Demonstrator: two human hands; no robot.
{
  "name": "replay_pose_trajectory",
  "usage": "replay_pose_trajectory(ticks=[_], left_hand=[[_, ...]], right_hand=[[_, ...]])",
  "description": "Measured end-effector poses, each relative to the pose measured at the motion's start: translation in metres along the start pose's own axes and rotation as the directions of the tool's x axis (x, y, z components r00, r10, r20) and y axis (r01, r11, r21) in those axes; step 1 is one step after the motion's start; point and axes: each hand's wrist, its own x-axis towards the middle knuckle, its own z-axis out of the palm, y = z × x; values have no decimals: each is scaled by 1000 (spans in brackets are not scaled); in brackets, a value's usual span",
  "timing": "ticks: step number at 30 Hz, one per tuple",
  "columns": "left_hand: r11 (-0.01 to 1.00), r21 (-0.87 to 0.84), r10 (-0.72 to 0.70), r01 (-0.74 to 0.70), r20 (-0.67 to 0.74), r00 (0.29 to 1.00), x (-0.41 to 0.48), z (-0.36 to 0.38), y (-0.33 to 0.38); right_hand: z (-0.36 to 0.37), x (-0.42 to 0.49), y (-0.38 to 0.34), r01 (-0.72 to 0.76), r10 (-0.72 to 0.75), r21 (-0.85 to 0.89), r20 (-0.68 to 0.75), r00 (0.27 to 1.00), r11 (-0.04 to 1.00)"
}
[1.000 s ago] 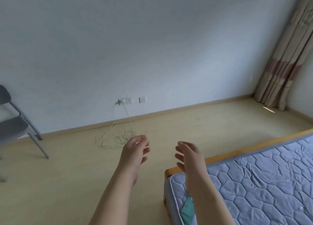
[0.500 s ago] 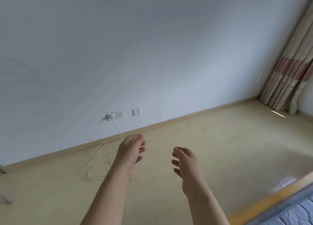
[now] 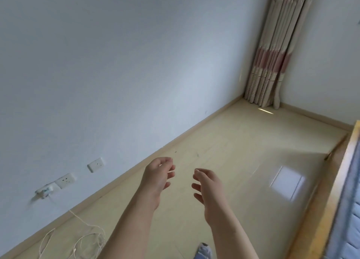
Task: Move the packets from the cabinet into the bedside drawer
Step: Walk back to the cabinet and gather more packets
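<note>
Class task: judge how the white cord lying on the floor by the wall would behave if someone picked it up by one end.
The cord lies in loose tangled loops, so it is probably floppy and would trail. It looks thin, so likely light. One end runs up to a plug at the wall, so it may snag.

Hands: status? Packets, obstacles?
Left hand and right hand open, empty. No packets, cabinet or drawer in view. White cable loose on floor, lower left.
</note>
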Motion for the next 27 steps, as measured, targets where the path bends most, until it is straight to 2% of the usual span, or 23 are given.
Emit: replay_pose_trajectory(ticks=[5,10,15,22,27], left_hand=[[998,54,32,-38,101,994,105,72,41],[990,51,120,-132,189,974,208,177,116],[988,70,111,-137,298,948,292,284,175],[983,90,101,-161,470,877,408,434,219],[970,53,168,-237,561,811,500,550,281]], right_hand=[[-13,110,-51,15,-13,30,-45,999,999],[-67,234,-149,149,-130,81,-196,972,986],[-121,328,-216,150,-102,138,-306,947,979],[-197,467,-283,165,-68,184,-443,894,969],[-247,575,-370,279,-147,168,-544,826,945]])
